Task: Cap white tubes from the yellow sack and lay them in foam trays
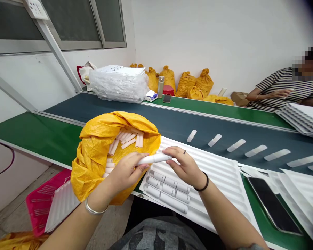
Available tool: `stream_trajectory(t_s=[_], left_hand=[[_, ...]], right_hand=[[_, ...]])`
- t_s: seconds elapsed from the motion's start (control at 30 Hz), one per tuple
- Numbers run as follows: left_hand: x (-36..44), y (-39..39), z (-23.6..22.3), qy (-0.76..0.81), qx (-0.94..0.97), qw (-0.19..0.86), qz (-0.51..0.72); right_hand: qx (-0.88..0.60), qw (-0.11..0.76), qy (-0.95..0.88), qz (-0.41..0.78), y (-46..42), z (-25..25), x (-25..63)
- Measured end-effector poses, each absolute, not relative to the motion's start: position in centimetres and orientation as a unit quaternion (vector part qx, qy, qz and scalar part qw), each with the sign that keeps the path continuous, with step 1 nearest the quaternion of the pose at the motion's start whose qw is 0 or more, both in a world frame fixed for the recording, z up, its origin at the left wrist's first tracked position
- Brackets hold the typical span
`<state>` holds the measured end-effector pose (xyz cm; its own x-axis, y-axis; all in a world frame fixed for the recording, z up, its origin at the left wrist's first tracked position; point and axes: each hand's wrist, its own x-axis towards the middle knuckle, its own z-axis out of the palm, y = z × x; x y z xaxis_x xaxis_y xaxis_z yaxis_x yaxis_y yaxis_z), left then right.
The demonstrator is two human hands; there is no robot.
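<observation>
- Grey printed shirt (159,234) fabric fills the bottom centre of the frame, nearest the camera, with the person's two forearms reaching up on either side of it.
- Near the middle of the frame, a white tube (154,159) lies almost level, bridging the two hands, its right end slightly higher than its left.
- The left hand (127,172) is closed around the tube's left end, fingers over it and thumb along the underside; that end is hidden in the grip.
- The right hand (184,165) pinches the opposite end, fingertips above and thumb below, while the tube's middle stays bare between the hands.
- Just left of centre, an open yellow sack (90,166) stands behind the left hand, with pale pink tubes (129,143) loose inside.
- Below the right hand, a ribbed white tray (221,177) carries three rows of printed tubes (173,201) at its left side.
- Across the right of the frame, a line of spaced white pieces (236,145) rests on the dark belt (177,121).
- At lower right, a black phone (275,205) lies beside the tray.
- At upper right sits a person in a striped shirt (276,83).
</observation>
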<state>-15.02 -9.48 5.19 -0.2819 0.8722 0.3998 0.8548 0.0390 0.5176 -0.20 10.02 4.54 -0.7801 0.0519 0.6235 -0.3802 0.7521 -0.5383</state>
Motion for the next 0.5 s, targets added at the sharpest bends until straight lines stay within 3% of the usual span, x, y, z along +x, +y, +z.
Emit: stream_trajectory(t_s=[0.33, 0.5], left_hand=[[-13.8, -9.2, 5.6, 0.707, 0.618, -0.067, 0.337], [-13.1, -9.1, 4.3, 0.702, 0.615, -0.044, 0.358]], right_hand=[[0.080, 0.318, -0.870, 0.367, 9.5, 4.3, -0.4], [0.091, 0.314, -0.871, 0.366, 8.5, 3.9, -0.1]])
